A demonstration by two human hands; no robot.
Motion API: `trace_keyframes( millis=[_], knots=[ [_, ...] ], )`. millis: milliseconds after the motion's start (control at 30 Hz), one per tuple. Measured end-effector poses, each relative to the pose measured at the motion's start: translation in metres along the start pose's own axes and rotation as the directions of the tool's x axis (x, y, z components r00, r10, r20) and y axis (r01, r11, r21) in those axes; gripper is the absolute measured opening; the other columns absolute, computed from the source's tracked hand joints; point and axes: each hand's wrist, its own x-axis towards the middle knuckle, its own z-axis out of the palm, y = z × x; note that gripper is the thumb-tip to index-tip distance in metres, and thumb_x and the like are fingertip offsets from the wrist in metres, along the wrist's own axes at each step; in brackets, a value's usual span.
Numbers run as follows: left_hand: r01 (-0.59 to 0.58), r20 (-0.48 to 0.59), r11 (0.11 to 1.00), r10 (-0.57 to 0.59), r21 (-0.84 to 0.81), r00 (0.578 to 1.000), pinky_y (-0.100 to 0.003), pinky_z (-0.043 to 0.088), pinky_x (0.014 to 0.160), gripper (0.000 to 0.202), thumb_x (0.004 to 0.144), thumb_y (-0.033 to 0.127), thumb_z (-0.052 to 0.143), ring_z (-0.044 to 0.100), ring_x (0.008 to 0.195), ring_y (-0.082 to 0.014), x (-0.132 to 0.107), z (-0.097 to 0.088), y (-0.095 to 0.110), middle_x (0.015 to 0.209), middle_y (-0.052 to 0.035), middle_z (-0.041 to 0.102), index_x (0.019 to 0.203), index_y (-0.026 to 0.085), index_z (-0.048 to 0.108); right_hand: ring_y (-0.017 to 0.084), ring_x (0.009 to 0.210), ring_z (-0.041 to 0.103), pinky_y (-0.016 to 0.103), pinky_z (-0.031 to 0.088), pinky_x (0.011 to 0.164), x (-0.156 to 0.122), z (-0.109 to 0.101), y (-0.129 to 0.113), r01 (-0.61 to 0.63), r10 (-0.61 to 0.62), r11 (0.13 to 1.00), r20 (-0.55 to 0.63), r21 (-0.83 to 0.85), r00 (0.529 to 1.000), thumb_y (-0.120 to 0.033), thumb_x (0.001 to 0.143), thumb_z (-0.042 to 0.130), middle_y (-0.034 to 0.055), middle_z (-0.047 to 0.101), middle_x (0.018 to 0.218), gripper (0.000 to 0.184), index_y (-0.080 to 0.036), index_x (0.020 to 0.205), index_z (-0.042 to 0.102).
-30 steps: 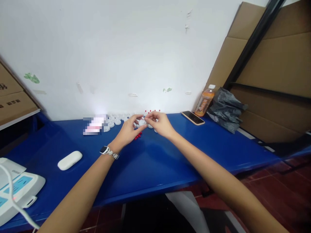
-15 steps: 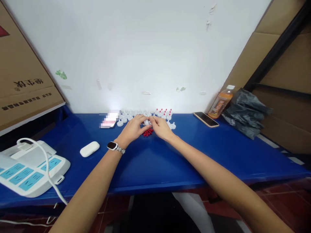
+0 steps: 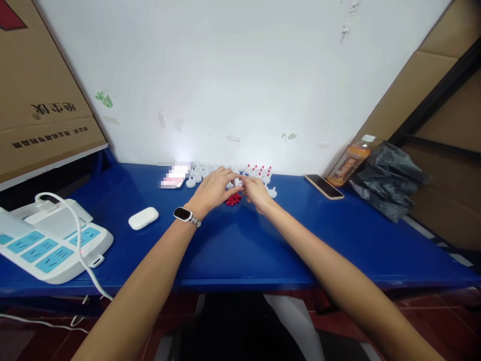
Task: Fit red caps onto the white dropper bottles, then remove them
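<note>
Over the blue table (image 3: 240,250), my left hand (image 3: 213,189) curls its thumb and fingers round a white spouted cap (image 3: 236,182), of which only part shows. My right hand (image 3: 258,193) meets it from the other side, fingers pinched together at the cap's end; whatever is in the pinch is too small to make out. Just below the hands lies a pile of small red tips (image 3: 233,200). Behind my left hand stand several plain white spouted caps (image 3: 191,182). White caps with red tips (image 3: 262,171) stand in rows behind my right hand, with a plain cap (image 3: 272,192) beside it.
A white earphone case (image 3: 143,218) and a power strip (image 3: 75,250) with a cable lie at the left. A blurred phone-like item (image 3: 175,176) is near the wall. On the right are a phone (image 3: 323,187), an orange drink bottle (image 3: 349,160) and a black plastic bag (image 3: 391,180).
The camera view has shifted slightly. Both hands stay together around the white cap, and the fingers of my right hand have changed their position against it.
</note>
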Motion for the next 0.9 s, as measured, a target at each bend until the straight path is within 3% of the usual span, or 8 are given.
trace_keyframes(
  millis=[100,167,233,400,567,667,767,900],
  knots=[
    [0.142,0.051,0.950,-0.132,-0.277,0.990,-0.033,0.048,0.074,0.044,0.094,0.056,0.052,0.059,0.080,-0.0203,-0.001,0.000,-0.006,0.088,-0.0063,0.067,0.107,0.018,0.070,0.014,0.051,0.040,0.027,0.034,0.048,0.004,-0.008,0.002,0.072,-0.073,0.997,-0.067,-0.025,0.995,-0.056,0.095,0.042,-0.0019,0.039,0.054,0.046,-0.023,0.063,0.041],
    [0.249,0.100,0.840,-0.229,-0.482,0.968,-0.031,0.048,0.068,0.053,0.096,0.060,0.043,0.058,0.070,-0.0173,-0.003,-0.002,-0.015,0.079,-0.0058,0.066,0.099,0.015,0.070,0.014,0.051,0.040,0.028,0.034,0.048,0.008,-0.019,0.005,0.105,-0.108,0.994,-0.133,-0.035,0.985,-0.062,0.096,0.035,-0.0010,0.040,0.054,0.051,-0.023,0.063,0.039],
    [0.280,0.054,0.761,-0.307,-0.585,0.950,-0.030,0.050,0.068,0.059,0.096,0.063,0.041,0.059,0.072,-0.0167,-0.007,-0.006,-0.025,0.082,-0.0075,0.067,0.098,0.013,0.070,0.015,0.052,0.040,0.028,0.035,0.049,0.009,-0.030,0.010,0.114,-0.125,0.991,-0.152,-0.074,0.980,-0.065,0.097,0.029,-0.0007,0.041,0.054,0.054,-0.024,0.063,0.037],
    [0.278,-0.003,0.836,-0.318,-0.473,0.948,-0.027,0.046,0.067,0.053,0.089,0.061,0.057,0.058,0.073,-0.0153,-0.013,-0.007,-0.029,0.088,-0.0049,0.069,0.114,0.016,0.070,0.014,0.061,0.046,0.026,0.033,0.059,-0.001,-0.027,0.016,0.290,-0.272,0.847,0.105,-0.446,0.956,-0.056,0.097,0.039,-0.0008,0.051,0.062,0.046,-0.021,0.067,0.042],
    [0.279,-0.030,0.874,-0.317,-0.398,0.948,-0.027,0.045,0.067,0.049,0.092,0.059,0.054,0.057,0.071,-0.0154,-0.015,-0.001,-0.024,0.081,-0.0034,0.069,0.109,0.017,0.072,0.015,0.062,0.050,0.027,0.031,0.060,-0.005,-0.006,0.012,0.309,-0.222,0.708,0.216,-0.635,0.951,-0.057,0.097,0.043,0.0008,0.060,0.068,0.044,-0.020,0.074,0.055],
    [0.276,-0.036,0.889,-0.310,-0.365,0.950,-0.028,0.045,0.067,0.048,0.094,0.057,0.051,0.058,0.071,-0.0160,-0.015,0.002,-0.025,0.082,-0.0040,0.069,0.109,0.017,0.072,0.015,0.066,0.053,0.026,0.035,0.064,0.002,-0.008,0.011,0.281,-0.212,0.802,0.189,-0.526,0.959,-0.060,0.097,0.039,0.0010,0.061,0.070,0.047,-0.020,0.081,0.059],
    [0.280,-0.006,0.893,-0.302,-0.353,0.953,-0.028,0.045,0.065,0.047,0.092,0.056,0.055,0.057,0.068,-0.0154,-0.015,0.007,-0.026,0.085,-0.0040,0.069,0.115,0.017,0.070,0.014,0.064,0.052,0.026,0.039,0.064,0.006,-0.015,0.010,0.247,-0.220,0.944,0.141,-0.218,0.965,-0.061,0.098,0.033,-0.0006,0.057,0.067,0.051,-0.019,0.091,0.062],
    [0.239,0.002,0.901,-0.255,-0.361,0.967,-0.028,0.046,0.066,0.045,0.088,0.050,0.064,0.057,0.070,-0.0145,-0.014,0.015,-0.022,0.096,-0.0059,0.070,0.118,0.017,0.068,0.011,0.054,0.046,0.023,0.037,0.054,0.002,-0.016,0.006,0.196,-0.209,0.977,0.187,0.085,0.960,-0.062,0.084,0.060,-0.0032,0.057,0.064,0.045,-0.018,0.092,0.061]
  ],
)
